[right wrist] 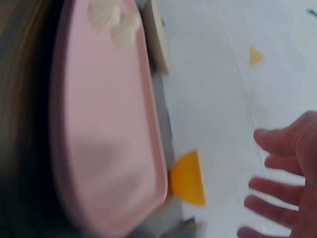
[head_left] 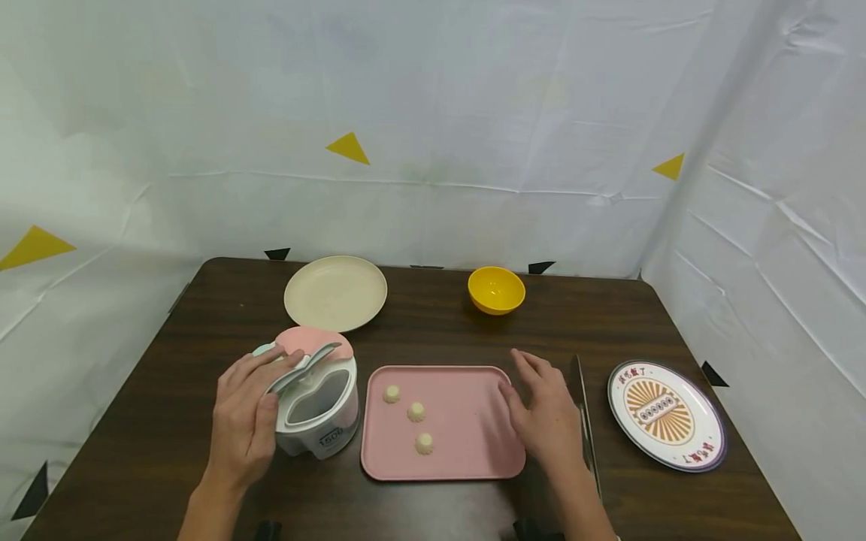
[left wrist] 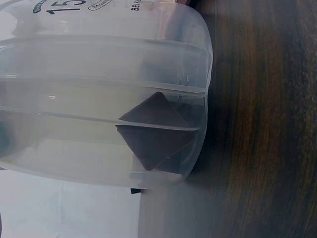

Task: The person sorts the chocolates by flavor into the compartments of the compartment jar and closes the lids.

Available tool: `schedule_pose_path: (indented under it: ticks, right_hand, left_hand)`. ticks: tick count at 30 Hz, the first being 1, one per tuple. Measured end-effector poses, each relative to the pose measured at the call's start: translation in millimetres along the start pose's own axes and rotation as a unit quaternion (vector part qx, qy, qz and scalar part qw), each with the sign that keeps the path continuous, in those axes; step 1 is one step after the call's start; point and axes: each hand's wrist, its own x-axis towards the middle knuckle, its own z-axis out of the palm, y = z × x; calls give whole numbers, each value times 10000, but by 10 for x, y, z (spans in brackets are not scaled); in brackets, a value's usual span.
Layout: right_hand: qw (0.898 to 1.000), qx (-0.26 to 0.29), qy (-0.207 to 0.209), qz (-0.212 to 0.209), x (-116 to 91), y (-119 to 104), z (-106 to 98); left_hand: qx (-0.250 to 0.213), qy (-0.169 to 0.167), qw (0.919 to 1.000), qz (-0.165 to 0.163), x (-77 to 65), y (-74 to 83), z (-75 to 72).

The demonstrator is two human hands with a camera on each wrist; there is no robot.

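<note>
A translucent storage container (head_left: pixel 321 428) with a "1500" mark stands left of a pink tray. Its top has pink and mint lid flaps, and one grey-white flap (head_left: pixel 304 368) is tilted up over an uncovered compartment. My left hand (head_left: pixel 243 413) holds that raised flap between thumb and fingers. Through the container's wall in the left wrist view shows a dark angular piece (left wrist: pixel 157 134). My right hand (head_left: pixel 548 413) hovers over the right edge of the pink tray (head_left: pixel 467 421), fingers spread and holding nothing. Three small cream-coloured fluted pieces (head_left: pixel 416 412) lie on the tray's left half.
Behind the container lies a cream plate (head_left: pixel 336 293), and a yellow bowl (head_left: pixel 496 291) sits near the table's back edge. A long thin metal blade-like item (head_left: pixel 585 428) lies beside my right forearm. Farther right is a printed white plate (head_left: pixel 666 415). White sheeting surrounds the dark table.
</note>
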Motion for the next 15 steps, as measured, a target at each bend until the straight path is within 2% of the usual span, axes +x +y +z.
schedule_pose_path:
  ticks: [5,8,15]
  right_hand:
    - [9964,-302,117,780,-109,285,-80]
    - [9905,-449,19,1300,-176,393,-110]
    - [9717,-730,-524,2184,-295,587,-144]
  left_hand:
    - [-14,11,10000,-4,-2,-3,5]
    - [-25,18,10000,-14,-1,-2,6]
    - [-67,22,10000,-60,2,2,7]
